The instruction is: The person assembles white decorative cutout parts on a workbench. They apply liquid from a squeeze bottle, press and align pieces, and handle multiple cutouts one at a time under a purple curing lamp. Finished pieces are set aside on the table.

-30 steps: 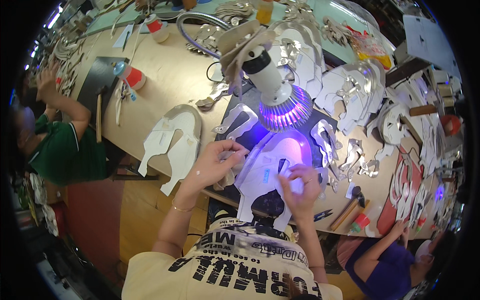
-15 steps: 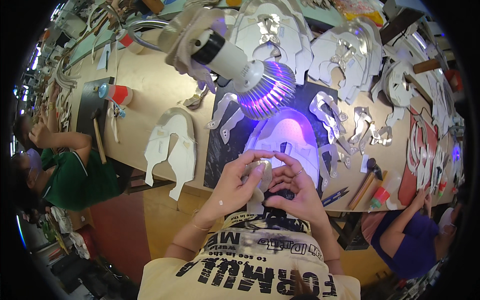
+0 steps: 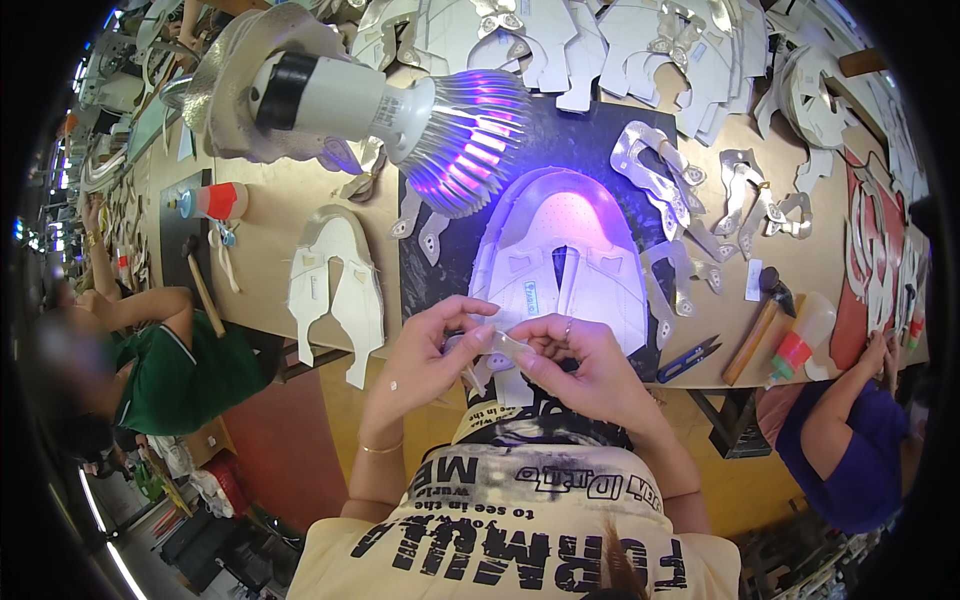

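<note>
Between my two hands is a small curved silver-grey shoe piece (image 3: 505,347), held just off the table's near edge. My left hand (image 3: 425,355) pinches its left end between thumb and fingers. At the other end, my right hand (image 3: 590,368) grips it with thumb and forefinger. Just beyond my fingers lies a stack of white shoe uppers (image 3: 600,285) with perforated toes, lit violet by a lamp (image 3: 455,135) with a finned head. The uppers rest on a dark board (image 3: 430,275).
On the right lie silver strap pieces (image 3: 655,180), snips (image 3: 690,360), a hammer (image 3: 765,310) and a glue bottle (image 3: 800,340). At left are a single white upper (image 3: 335,285), another hammer (image 3: 203,285) and a red-banded bottle (image 3: 220,201). People in green (image 3: 195,370) and purple (image 3: 850,455) sit either side.
My right hand has closed in and now grips the piece, which has turned sideways between both hands. The view has shifted, so the lamp appears further left and the uppers show more fully.
</note>
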The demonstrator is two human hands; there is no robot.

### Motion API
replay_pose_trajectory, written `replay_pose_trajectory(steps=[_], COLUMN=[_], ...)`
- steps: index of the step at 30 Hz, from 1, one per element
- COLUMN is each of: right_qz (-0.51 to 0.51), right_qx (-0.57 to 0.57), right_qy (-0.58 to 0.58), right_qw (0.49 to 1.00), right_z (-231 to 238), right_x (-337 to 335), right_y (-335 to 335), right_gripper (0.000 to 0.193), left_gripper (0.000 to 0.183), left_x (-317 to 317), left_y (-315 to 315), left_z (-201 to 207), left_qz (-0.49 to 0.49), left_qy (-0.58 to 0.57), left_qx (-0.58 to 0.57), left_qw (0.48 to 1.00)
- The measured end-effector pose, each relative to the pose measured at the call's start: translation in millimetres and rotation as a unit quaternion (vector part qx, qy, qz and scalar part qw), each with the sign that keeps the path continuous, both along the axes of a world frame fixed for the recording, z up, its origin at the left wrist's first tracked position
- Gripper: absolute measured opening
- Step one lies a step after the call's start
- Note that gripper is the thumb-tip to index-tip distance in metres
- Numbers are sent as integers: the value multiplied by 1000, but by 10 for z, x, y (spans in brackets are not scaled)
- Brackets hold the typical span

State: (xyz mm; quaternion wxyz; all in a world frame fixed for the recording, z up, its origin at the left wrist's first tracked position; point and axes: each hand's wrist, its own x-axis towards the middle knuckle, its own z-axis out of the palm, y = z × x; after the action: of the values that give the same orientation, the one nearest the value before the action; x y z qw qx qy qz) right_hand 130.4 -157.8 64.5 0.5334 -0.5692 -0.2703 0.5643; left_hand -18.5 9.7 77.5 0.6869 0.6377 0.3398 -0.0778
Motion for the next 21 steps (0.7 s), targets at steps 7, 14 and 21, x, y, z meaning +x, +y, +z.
replay_pose_trajectory(steps=[7,14,21], right_qz=[-20,-201,-295], right_qx=[14,-11,23], right_qy=[-129,13,-13], right_qw=[991,980,955], right_z=[13,-81,-199], right_x=[53,280,521], right_y=[-18,-40,-137], right_gripper=[25,18,21], left_gripper=[25,18,33], left_x=[-66,13,-116], left_y=[-83,-30,-472], left_z=[-22,-254,-338], left_qz=[174,159,-194], left_qy=[-52,-111,-227], left_qx=[205,393,505], left_qw=[962,899,810])
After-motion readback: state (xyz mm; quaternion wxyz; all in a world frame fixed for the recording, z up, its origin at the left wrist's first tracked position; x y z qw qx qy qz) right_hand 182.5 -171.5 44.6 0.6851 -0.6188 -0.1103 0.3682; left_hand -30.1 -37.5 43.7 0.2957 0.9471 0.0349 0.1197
